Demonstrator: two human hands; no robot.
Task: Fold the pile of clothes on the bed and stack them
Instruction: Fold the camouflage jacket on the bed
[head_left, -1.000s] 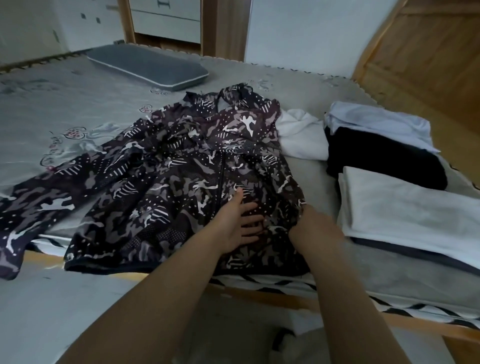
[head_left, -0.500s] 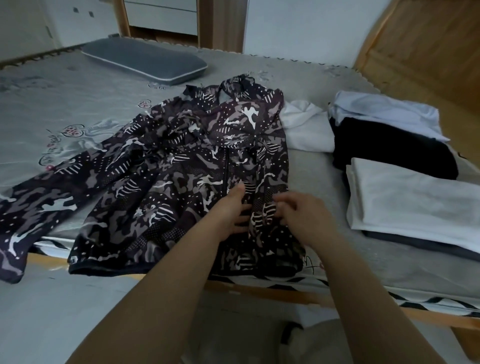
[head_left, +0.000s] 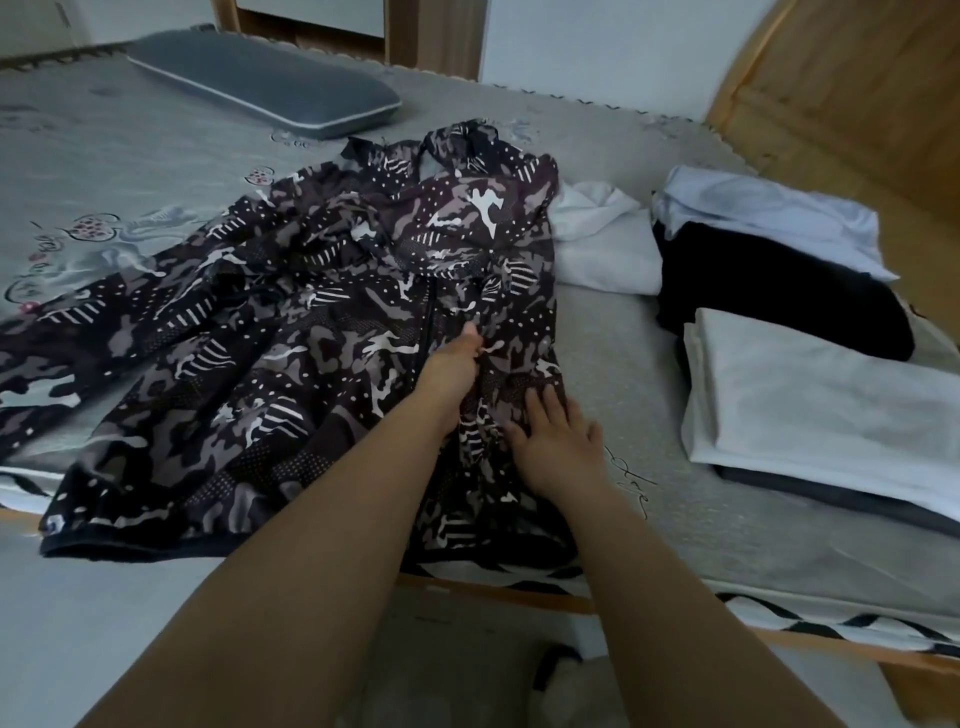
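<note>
A dark camouflage zip jacket (head_left: 291, 332) lies spread front-up on the grey bed (head_left: 623, 364), one sleeve trailing off to the left. My left hand (head_left: 449, 371) is by the zipper at mid-chest and pinches the fabric of the right front panel; its fingers are hidden in the fold. My right hand (head_left: 558, 441) rests flat, fingers spread, on the jacket's lower right panel. To the right lies a folded white garment (head_left: 831, 405) on a dark grey one. Behind it are a black garment (head_left: 779, 291) and a pale blue one (head_left: 769, 218). A crumpled white garment (head_left: 602, 244) touches the jacket's right shoulder.
A grey pillow (head_left: 270, 83) lies at the far side of the bed. A wooden headboard (head_left: 857, 78) rises at the right. The wooden bed frame edge (head_left: 498, 597) runs just in front of me, with floor below it.
My left hand slid up along the zipper and now pinches the fabric. My right hand moved from the jacket's right edge onto the lower panel and flattened out.
</note>
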